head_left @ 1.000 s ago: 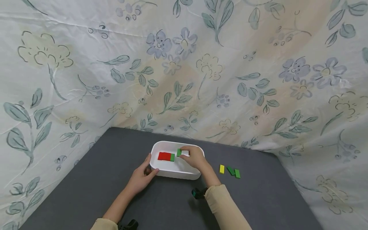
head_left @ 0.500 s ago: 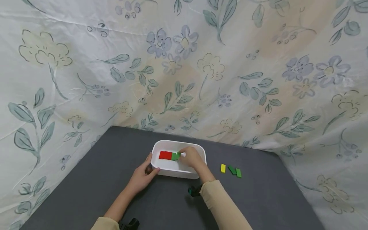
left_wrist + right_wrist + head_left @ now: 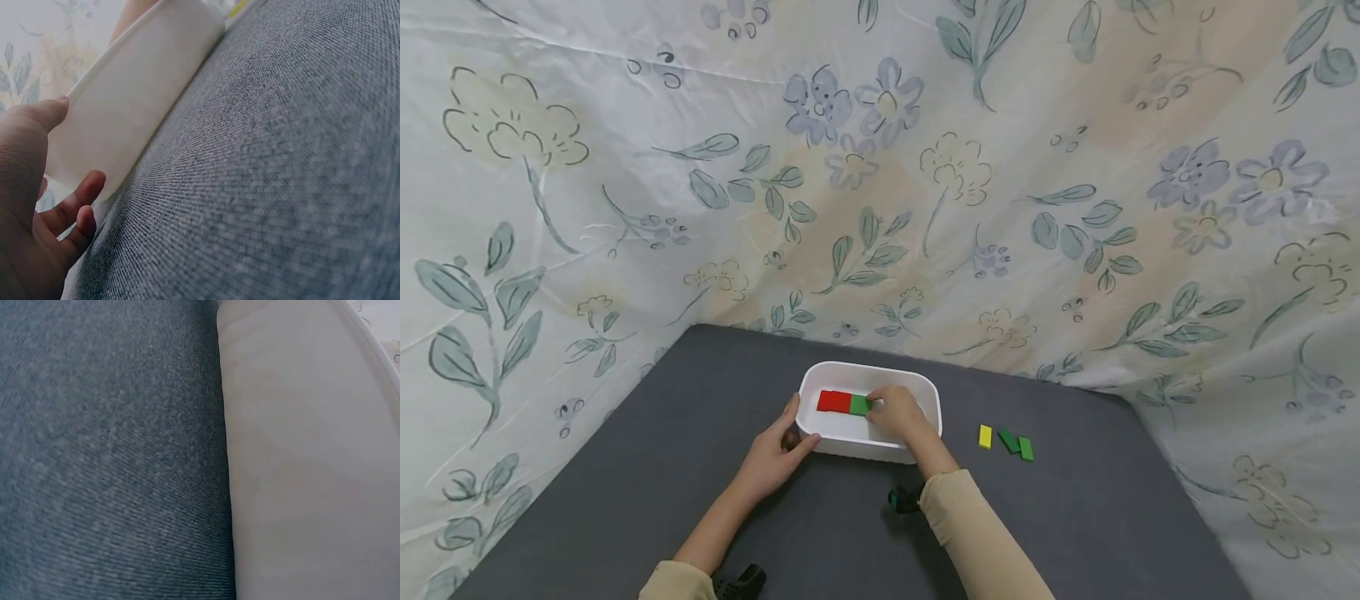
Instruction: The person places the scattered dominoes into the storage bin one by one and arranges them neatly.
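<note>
A white plastic tub (image 3: 867, 449) sits on the dark cloth. Inside it, flat red blocks (image 3: 833, 402) lie end to side with green blocks (image 3: 858, 406) in a row. My left hand (image 3: 767, 457) holds the tub's left end, thumb at the rim; the left wrist view shows the thumb (image 3: 53, 114) on the edge and bent fingers by the lower corner. Reaching over the front wall, my right hand (image 3: 898, 412) pinches the rightmost green block at the row's end. The right wrist view has only the tub's outer wall (image 3: 306, 456) and cloth, with the hand out of sight.
Right of the tub lie a yellow block (image 3: 985, 437), a dark green block (image 3: 1008, 441) and a lighter green block (image 3: 1026, 449). Dark grey cloth (image 3: 625, 475) covers the table. A floral curtain (image 3: 880, 183) hangs behind and at both sides.
My right hand has lowered the green block and brought it left against the green end of the row. The left hand keeps its hold on the tub.
</note>
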The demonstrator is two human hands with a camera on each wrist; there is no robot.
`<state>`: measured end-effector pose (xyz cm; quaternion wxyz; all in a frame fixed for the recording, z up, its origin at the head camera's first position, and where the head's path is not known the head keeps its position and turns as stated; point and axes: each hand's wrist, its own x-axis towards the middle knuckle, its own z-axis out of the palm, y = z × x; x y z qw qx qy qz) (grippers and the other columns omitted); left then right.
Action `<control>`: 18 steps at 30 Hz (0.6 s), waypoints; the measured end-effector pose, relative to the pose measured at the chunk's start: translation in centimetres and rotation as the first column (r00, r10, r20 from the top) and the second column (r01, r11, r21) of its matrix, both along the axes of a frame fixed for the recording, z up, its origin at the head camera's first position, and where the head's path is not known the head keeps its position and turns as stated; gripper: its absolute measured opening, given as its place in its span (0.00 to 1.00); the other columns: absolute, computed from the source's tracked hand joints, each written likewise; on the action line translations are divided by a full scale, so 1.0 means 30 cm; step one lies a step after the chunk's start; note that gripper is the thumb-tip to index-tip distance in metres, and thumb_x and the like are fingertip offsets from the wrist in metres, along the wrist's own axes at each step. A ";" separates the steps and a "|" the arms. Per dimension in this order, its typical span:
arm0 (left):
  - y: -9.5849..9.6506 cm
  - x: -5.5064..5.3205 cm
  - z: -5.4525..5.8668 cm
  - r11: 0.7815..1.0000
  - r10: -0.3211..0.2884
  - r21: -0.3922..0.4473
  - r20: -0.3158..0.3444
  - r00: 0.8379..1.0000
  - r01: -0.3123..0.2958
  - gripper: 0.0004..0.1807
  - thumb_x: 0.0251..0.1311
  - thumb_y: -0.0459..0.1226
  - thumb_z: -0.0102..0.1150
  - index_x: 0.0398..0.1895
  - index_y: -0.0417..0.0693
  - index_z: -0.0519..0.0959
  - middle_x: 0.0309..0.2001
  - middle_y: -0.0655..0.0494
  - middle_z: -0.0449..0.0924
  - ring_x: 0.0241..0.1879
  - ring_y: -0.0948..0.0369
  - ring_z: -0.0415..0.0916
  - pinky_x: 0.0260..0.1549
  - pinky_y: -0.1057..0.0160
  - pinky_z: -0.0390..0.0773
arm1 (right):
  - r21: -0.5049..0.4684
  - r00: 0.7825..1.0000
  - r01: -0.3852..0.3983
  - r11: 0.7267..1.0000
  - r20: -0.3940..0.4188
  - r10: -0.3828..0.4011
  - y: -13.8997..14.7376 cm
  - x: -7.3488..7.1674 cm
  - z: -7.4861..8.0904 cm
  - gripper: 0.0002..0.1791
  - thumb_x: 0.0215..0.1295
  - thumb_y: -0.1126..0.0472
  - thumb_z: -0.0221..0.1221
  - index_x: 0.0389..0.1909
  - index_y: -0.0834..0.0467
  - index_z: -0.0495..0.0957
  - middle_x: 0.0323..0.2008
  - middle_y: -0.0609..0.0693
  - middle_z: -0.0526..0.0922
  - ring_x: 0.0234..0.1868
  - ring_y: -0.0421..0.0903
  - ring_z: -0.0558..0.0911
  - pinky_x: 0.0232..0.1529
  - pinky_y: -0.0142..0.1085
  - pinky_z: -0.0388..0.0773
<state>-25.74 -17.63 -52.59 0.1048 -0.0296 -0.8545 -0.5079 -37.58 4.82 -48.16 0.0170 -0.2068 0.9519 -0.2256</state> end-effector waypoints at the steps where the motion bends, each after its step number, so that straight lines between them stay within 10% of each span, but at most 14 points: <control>1: 0.000 0.000 0.001 1.000 -0.002 0.000 -0.003 1.000 0.002 0.49 0.69 0.48 0.71 0.85 0.44 0.55 0.55 0.46 0.81 0.34 0.61 0.73 0.31 0.65 0.72 | 0.001 1.000 -0.003 1.000 -0.006 0.003 0.001 -0.002 0.000 0.16 0.66 0.65 0.70 0.55 0.62 0.89 0.57 0.57 0.88 0.64 0.58 0.82 0.66 0.52 0.76; 18: 0.005 0.001 0.007 1.000 -0.007 0.006 0.022 1.000 0.007 0.49 0.69 0.47 0.71 0.86 0.47 0.55 0.46 0.49 0.79 0.35 0.61 0.72 0.31 0.66 0.72 | -0.041 1.000 -0.020 0.999 0.010 0.021 0.006 0.009 0.002 0.18 0.67 0.66 0.69 0.57 0.62 0.87 0.59 0.59 0.87 0.65 0.59 0.81 0.68 0.54 0.74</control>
